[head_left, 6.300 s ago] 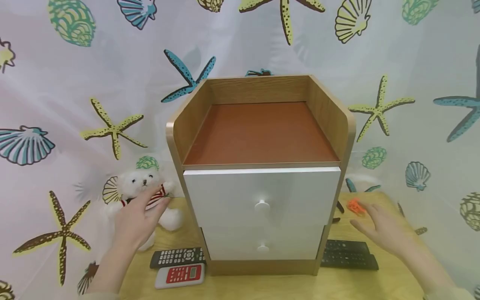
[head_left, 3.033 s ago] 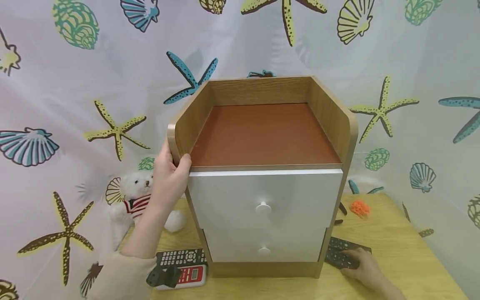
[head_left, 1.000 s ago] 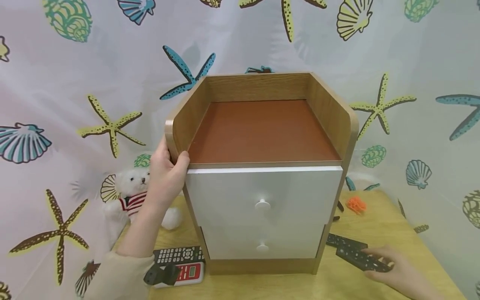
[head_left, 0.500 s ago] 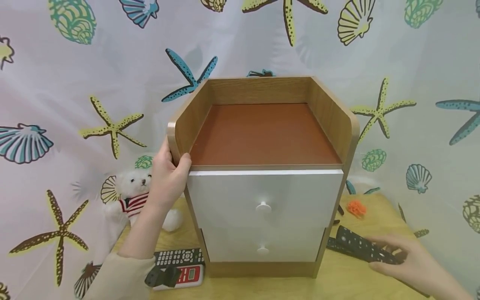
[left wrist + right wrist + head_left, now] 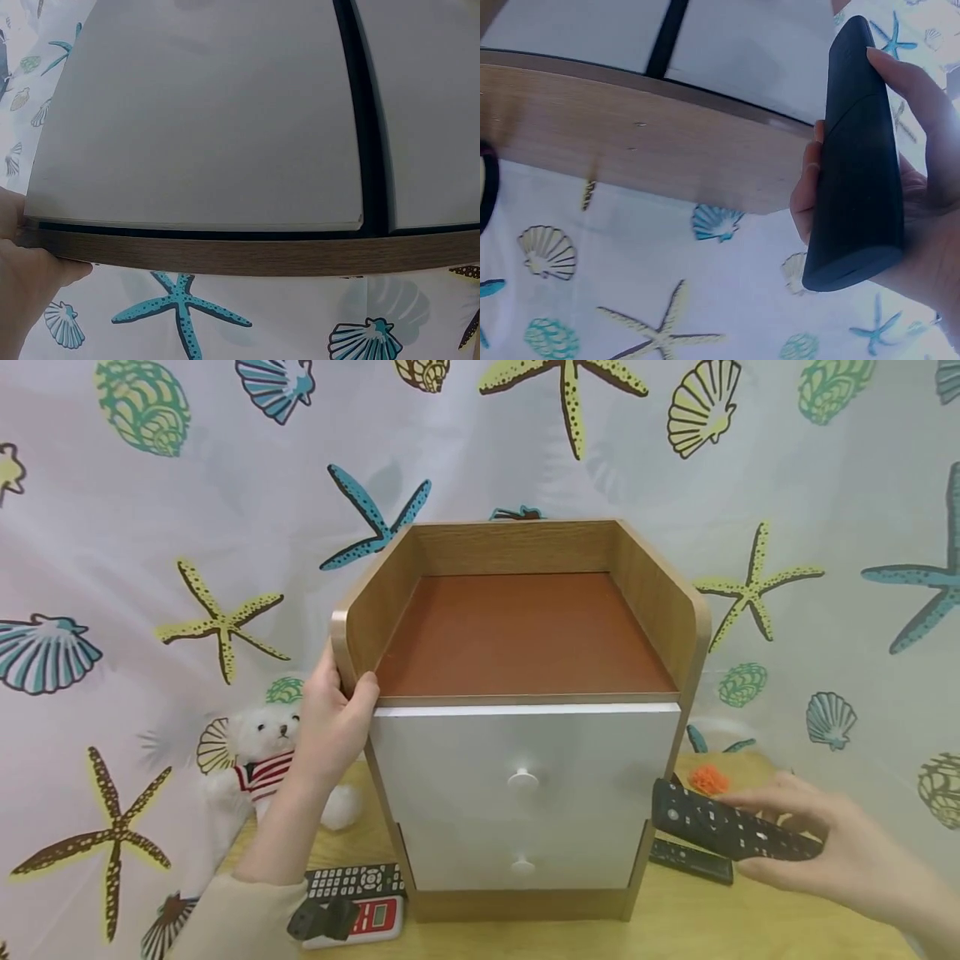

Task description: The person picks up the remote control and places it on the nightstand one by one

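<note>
A small wooden cabinet (image 5: 521,906) with two white drawer fronts stands on the table. My left hand (image 5: 326,731) grips the front edge of its left side panel, thumb in front. In the left wrist view, that hand (image 5: 30,289) holds the wood edge beside the drawer fronts. On the right, my right hand (image 5: 817,835) holds a black remote control (image 5: 720,827) above the table, buttons facing up. The right wrist view shows the remote's plain back (image 5: 859,165), with the thumb on one side and fingers on the other. Below it, another black remote (image 5: 690,860) lies beside the cabinet.
Left of the cabinet lie a dark remote with pale keys (image 5: 352,881) and a red and white calculator (image 5: 378,920). A white teddy bear (image 5: 262,735) sits behind them. An orange tuft (image 5: 707,779) lies at the back right. A patterned curtain (image 5: 787,485) surrounds the table.
My left hand went from near the bear to the cabinet's side panel and stays there. My right hand picked up one black remote from the table and raised it beside the cabinet.
</note>
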`<action>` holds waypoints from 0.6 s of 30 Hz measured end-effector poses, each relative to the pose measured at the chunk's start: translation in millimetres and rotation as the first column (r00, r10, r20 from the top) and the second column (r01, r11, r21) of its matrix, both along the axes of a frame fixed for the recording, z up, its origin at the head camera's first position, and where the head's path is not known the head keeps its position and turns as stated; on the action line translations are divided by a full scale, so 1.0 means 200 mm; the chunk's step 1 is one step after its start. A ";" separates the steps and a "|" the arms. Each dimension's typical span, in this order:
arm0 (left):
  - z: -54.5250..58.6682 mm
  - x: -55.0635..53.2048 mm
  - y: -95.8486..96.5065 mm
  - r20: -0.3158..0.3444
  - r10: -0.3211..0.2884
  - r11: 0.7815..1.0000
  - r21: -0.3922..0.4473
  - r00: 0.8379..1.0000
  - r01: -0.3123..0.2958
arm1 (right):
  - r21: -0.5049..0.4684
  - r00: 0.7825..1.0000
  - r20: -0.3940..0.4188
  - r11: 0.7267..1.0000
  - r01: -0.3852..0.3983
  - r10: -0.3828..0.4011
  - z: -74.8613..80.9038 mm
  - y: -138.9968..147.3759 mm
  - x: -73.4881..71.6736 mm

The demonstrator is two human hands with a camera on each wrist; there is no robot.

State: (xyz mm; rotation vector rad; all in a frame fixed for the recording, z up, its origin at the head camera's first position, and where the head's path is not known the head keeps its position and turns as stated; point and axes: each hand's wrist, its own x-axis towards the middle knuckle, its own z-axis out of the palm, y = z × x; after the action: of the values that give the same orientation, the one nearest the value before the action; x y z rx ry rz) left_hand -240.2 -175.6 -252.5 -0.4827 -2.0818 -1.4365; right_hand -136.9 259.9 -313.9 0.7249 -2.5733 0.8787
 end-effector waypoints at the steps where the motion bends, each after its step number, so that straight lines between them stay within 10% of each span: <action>1: 0.00 0.00 0.00 -0.002 0.005 1.000 -0.002 1.000 -0.005 | 0.003 1.000 -0.008 1.000 -0.010 0.010 0.03 -0.02 0.00; 18: -0.01 0.00 -0.01 0.000 -0.020 1.000 0.007 1.000 0.020 | 0.026 0.981 0.026 0.981 -0.191 0.190 0.48 -0.38 -0.05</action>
State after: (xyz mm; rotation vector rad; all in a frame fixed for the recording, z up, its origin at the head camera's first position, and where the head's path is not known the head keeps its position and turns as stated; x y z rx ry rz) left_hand -240.9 -176.7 -253.7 -0.5014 -2.0763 -1.4548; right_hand -147.3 184.8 -217.8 0.9883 -2.5735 0.9138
